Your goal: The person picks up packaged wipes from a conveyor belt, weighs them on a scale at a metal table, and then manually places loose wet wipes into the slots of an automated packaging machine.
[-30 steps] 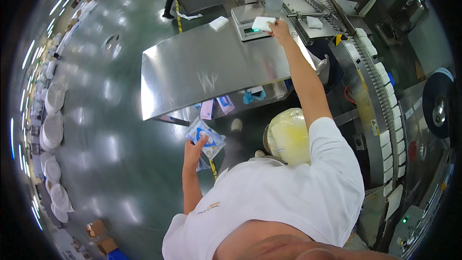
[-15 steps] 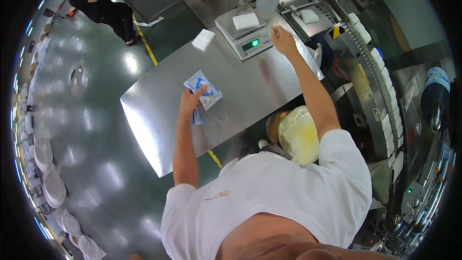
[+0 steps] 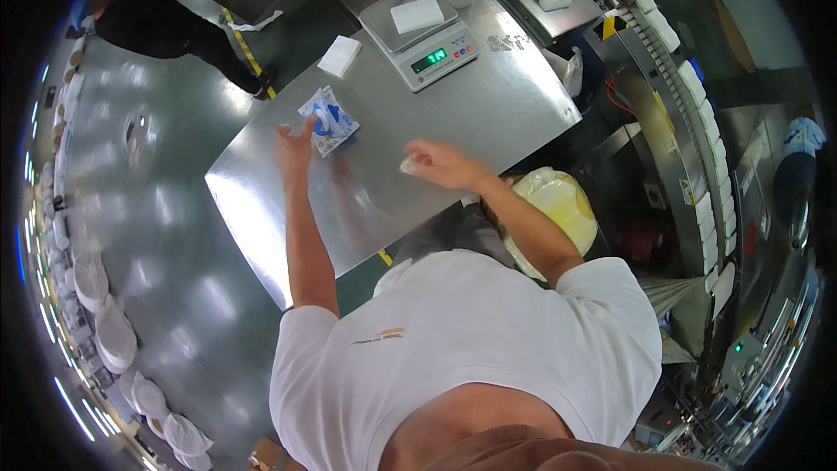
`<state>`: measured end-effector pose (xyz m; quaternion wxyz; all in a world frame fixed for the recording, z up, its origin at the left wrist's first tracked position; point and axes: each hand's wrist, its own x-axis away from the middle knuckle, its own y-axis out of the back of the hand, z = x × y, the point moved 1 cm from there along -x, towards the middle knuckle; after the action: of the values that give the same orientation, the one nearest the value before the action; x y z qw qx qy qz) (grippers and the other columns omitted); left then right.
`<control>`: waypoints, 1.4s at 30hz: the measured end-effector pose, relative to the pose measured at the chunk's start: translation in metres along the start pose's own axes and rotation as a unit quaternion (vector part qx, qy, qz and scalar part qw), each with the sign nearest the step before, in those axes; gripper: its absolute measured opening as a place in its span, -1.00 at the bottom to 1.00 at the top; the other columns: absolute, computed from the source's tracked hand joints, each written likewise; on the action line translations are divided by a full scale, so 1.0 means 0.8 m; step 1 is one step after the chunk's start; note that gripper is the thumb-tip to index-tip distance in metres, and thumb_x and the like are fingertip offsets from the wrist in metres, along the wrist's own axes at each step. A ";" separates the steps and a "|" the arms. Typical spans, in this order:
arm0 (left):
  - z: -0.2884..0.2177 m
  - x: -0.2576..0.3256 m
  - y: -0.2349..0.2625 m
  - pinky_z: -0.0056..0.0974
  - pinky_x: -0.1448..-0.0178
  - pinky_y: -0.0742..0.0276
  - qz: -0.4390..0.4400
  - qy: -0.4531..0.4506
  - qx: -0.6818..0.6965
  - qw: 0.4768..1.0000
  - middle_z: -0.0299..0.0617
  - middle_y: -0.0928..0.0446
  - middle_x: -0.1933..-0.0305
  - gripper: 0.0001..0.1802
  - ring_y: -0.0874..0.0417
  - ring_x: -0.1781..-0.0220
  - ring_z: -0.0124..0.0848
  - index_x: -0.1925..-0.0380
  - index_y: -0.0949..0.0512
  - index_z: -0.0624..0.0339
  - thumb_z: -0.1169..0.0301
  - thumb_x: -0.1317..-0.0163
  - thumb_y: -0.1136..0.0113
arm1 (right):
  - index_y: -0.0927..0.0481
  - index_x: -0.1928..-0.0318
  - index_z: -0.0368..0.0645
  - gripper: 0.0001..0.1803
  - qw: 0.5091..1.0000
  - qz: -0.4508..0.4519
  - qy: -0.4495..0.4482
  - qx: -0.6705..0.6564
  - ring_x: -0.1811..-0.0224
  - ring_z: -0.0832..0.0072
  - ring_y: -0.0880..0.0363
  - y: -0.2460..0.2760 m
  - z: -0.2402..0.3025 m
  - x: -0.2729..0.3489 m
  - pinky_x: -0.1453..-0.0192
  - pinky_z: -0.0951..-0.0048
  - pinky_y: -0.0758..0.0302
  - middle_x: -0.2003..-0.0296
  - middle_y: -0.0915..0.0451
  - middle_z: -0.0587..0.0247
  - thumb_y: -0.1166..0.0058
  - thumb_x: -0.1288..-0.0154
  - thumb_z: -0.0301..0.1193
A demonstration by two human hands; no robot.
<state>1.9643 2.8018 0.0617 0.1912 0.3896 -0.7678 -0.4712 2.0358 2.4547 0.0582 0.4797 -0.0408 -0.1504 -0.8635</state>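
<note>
Steel table (image 3: pixel 488 113) under left hand (image 3: pixel 295 146), spread wide touching blue-white packet (image 3: pixel 328 119); right hand (image 3: pixel 440 163) pinches small white piece (image 3: pixel 407 166).

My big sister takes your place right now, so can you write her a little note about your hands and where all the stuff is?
Left hand: open, fingertips on the blue and white packet lying flat on the steel table.
Right hand: over the table, pinching a small white bit; cannot tell what.
Scale: at the table's far end, lit, one white pad on it. Another white pad lies beside it.
Done: packet is down on the table.
Left: packet not on the scale.
</note>
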 end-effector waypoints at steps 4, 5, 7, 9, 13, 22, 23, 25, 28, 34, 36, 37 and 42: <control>-0.072 0.109 0.014 -0.28 0.16 -0.57 0.105 0.051 0.342 0.933 -0.19 -0.64 0.35 -0.53 -0.63 0.31 -0.40 0.04 -0.59 0.23 -0.01 -0.44 -0.26 | -0.25 -0.47 -0.23 -0.25 0.993 0.027 -0.023 -0.109 -0.14 0.33 -0.60 -0.022 0.033 0.011 -0.24 0.31 -0.54 -0.14 -0.61 0.00 -0.25 -0.43 -0.21; -0.114 0.146 0.011 -0.34 0.21 -0.54 0.187 0.109 0.462 0.860 -0.25 -0.60 0.37 -0.63 -0.57 0.36 -0.49 0.06 -0.58 0.19 0.07 -0.51 -0.21 | -0.28 -0.44 -0.23 -0.28 0.988 0.008 0.042 -0.149 -0.04 0.33 -0.63 -0.030 0.027 0.013 -0.18 0.31 -0.56 -0.06 -0.63 0.03 -0.26 -0.42 -0.22; -0.194 0.210 0.001 -0.42 0.27 -0.47 0.241 0.153 0.586 0.759 -0.30 -0.57 0.34 -0.73 -0.51 0.38 -0.56 0.06 -0.56 0.18 0.18 -0.56 -0.14 | -0.34 -0.37 -0.24 -0.36 0.969 0.008 0.106 -0.224 0.13 0.37 -0.68 -0.030 0.008 0.021 -0.04 0.32 -0.60 0.06 -0.67 0.09 -0.26 -0.42 -0.24; -0.210 0.227 -0.022 -0.40 0.17 -0.52 0.265 0.128 0.648 0.703 -0.26 -0.60 0.22 -0.74 -0.56 0.27 -0.54 0.00 -0.53 0.19 0.23 -0.58 -0.10 | -0.38 -0.32 -0.23 -0.46 0.952 0.084 0.039 -0.290 0.27 0.46 -0.69 0.011 0.015 0.048 0.11 0.37 -0.62 0.14 -0.67 0.17 -0.20 -0.46 -0.27; -0.247 0.268 -0.050 -0.36 -0.06 -0.56 0.291 0.047 0.583 0.758 -0.17 -0.62 -0.01 -0.74 -0.62 0.03 -0.48 -0.12 -0.48 0.22 0.30 -0.60 -0.04 | -0.42 -0.24 -0.20 -0.62 0.956 0.115 -0.067 -0.261 0.50 0.63 -0.59 0.113 0.010 0.113 0.39 0.53 -0.52 0.29 -0.65 0.28 -0.07 -0.57 -0.28; -0.282 0.324 -0.087 -0.41 0.02 -0.53 0.431 -0.079 0.415 0.797 -0.27 -0.59 0.12 -0.78 -0.57 0.14 -0.56 -0.05 -0.49 0.27 0.46 -0.48 -0.21 | -0.59 0.13 -0.17 -0.83 0.814 -0.341 -0.060 -0.467 0.51 0.48 -0.57 0.353 -0.204 0.164 0.51 0.42 -0.48 0.43 -0.60 0.15 0.00 -0.53 -0.36; -0.282 0.334 -0.090 -0.41 0.02 -0.53 0.443 -0.069 0.418 0.790 -0.27 -0.60 0.12 -0.78 -0.57 0.15 -0.56 -0.04 -0.50 0.27 0.46 -0.48 -0.22 | -0.61 0.11 -0.28 -0.71 0.810 -0.341 -0.072 -0.471 0.55 0.42 -0.57 0.372 -0.231 0.139 0.49 0.33 -0.49 0.49 -0.59 0.22 -0.16 -0.50 -0.25; -0.290 0.347 -0.098 -0.42 0.02 -0.53 0.477 -0.065 0.411 0.774 -0.28 -0.60 0.15 -0.77 -0.58 0.16 -0.56 -0.05 -0.50 0.26 0.45 -0.47 -0.23 | -0.52 -0.02 -0.28 -0.68 0.746 -0.349 -0.050 -0.564 0.24 0.14 -0.70 0.418 -0.299 0.080 0.24 0.06 -0.71 0.19 -0.64 -0.02 -0.13 -0.50 -0.27; -0.293 0.365 -0.095 -0.42 0.04 -0.53 0.464 -0.055 0.394 0.791 -0.26 -0.61 0.15 -0.75 -0.58 0.17 -0.55 -0.06 -0.51 0.23 0.43 -0.46 -0.25 | -0.48 -0.07 -0.34 -0.41 0.747 -0.436 -0.262 -0.428 0.16 -0.10 -0.71 0.450 -0.296 0.050 0.08 -0.12 -0.71 0.03 -0.62 -0.22 -0.18 -0.35 -0.03; -0.277 0.335 -0.091 -0.43 0.08 -0.51 0.407 -0.068 0.358 0.837 -0.30 -0.59 0.22 -0.74 -0.56 0.21 -0.55 -0.01 -0.52 0.18 0.31 -0.45 -0.29 | -0.52 0.00 -0.29 -0.57 0.612 -0.760 -0.178 -0.126 0.12 -0.06 -0.72 0.420 -0.361 0.051 0.03 0.08 -0.63 0.18 -0.69 -0.17 -0.16 -0.28 -0.21; -0.234 0.338 -0.076 -0.44 0.13 -0.49 0.335 -0.016 0.378 0.863 -0.32 -0.57 0.24 -0.75 -0.53 0.23 -0.56 0.02 -0.53 0.16 0.29 -0.45 -0.28 | -0.53 0.01 -0.26 -0.73 0.652 -0.738 -0.077 -0.155 0.09 0.04 -0.71 0.367 -0.263 0.053 -0.03 0.12 -0.61 0.21 -0.68 -0.07 -0.08 -0.37 -0.37; -0.220 0.329 -0.079 -0.44 0.15 -0.48 0.346 -0.031 0.371 0.861 -0.32 -0.56 0.25 -0.77 -0.52 0.24 -0.56 0.04 -0.53 0.16 0.31 -0.45 -0.28 | -0.53 0.01 -0.25 -0.75 0.686 -0.705 -0.047 -0.174 0.11 0.09 -0.70 0.361 -0.224 0.070 -0.02 0.14 -0.60 0.22 -0.67 -0.04 -0.05 -0.39 -0.40; -0.149 0.258 -0.090 -0.43 0.20 -0.45 0.333 -0.091 0.388 0.854 -0.33 -0.51 0.25 -0.79 -0.49 0.25 -0.57 0.04 -0.54 0.19 0.40 -0.40 -0.29 | -0.58 0.00 -0.12 -0.85 0.821 -0.556 0.049 -0.115 0.20 0.61 -0.50 0.294 -0.100 0.097 0.07 0.47 -0.50 0.29 -0.50 0.35 -0.01 -0.51 -0.48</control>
<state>1.9448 2.5543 0.0410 0.0994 0.1084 -0.9862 -0.0760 2.1976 2.2513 0.0503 -0.0838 0.0371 -0.0232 -0.9955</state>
